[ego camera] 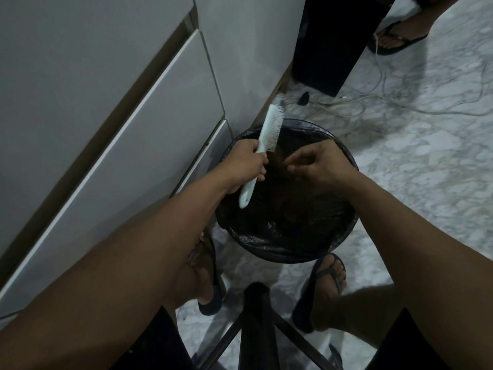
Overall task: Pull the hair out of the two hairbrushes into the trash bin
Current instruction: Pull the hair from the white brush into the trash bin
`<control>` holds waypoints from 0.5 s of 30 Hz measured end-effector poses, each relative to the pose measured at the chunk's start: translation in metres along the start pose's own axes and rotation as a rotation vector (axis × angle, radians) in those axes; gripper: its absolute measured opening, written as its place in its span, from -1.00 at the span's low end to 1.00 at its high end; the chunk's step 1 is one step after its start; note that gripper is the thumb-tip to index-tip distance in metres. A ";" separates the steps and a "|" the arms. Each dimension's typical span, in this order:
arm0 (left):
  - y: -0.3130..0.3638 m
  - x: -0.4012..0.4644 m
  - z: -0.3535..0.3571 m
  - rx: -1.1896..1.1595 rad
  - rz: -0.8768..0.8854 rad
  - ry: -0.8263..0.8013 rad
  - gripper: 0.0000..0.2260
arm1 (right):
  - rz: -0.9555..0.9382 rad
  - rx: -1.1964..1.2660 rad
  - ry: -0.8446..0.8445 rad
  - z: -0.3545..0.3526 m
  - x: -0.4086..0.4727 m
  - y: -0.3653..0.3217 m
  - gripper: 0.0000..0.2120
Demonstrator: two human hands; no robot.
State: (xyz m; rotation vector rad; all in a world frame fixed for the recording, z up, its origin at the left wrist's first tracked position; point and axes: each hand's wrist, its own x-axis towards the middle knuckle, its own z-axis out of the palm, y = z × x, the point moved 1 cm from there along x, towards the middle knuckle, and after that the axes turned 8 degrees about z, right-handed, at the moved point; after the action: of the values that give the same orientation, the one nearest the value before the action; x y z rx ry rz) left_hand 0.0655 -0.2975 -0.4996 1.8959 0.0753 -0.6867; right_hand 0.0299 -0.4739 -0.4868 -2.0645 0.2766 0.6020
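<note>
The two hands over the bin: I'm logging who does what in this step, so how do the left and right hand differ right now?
The left hand is wrapped in a fist around the handle of the white hairbrush, bristles facing right; the right hand holds no brush, its fingertips pinched together. The left hand sits at the rim of the trash bin, the right nearer its middle. Both hover above the black-lined bin.

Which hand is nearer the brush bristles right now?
Left. The left hand grips the brush handle just below the bristles. The right hand is apart from the brush, to the right over the bin, fingers pinched together.
</note>
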 end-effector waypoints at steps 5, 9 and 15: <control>0.002 0.000 -0.003 -0.019 -0.008 0.023 -0.76 | 0.020 -0.038 -0.044 -0.004 0.000 -0.001 -0.86; 0.005 -0.001 -0.003 -0.040 0.004 0.046 -0.85 | 0.065 0.055 -0.005 -0.007 0.000 -0.003 -0.88; 0.011 -0.006 0.003 0.048 0.046 -0.011 -0.76 | 0.161 0.369 0.010 0.001 0.000 -0.006 -0.56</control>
State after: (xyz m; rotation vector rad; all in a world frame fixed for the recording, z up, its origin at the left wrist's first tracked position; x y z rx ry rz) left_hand 0.0634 -0.3032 -0.4879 1.9337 0.0082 -0.6722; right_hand 0.0325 -0.4695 -0.4827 -1.7006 0.5233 0.5880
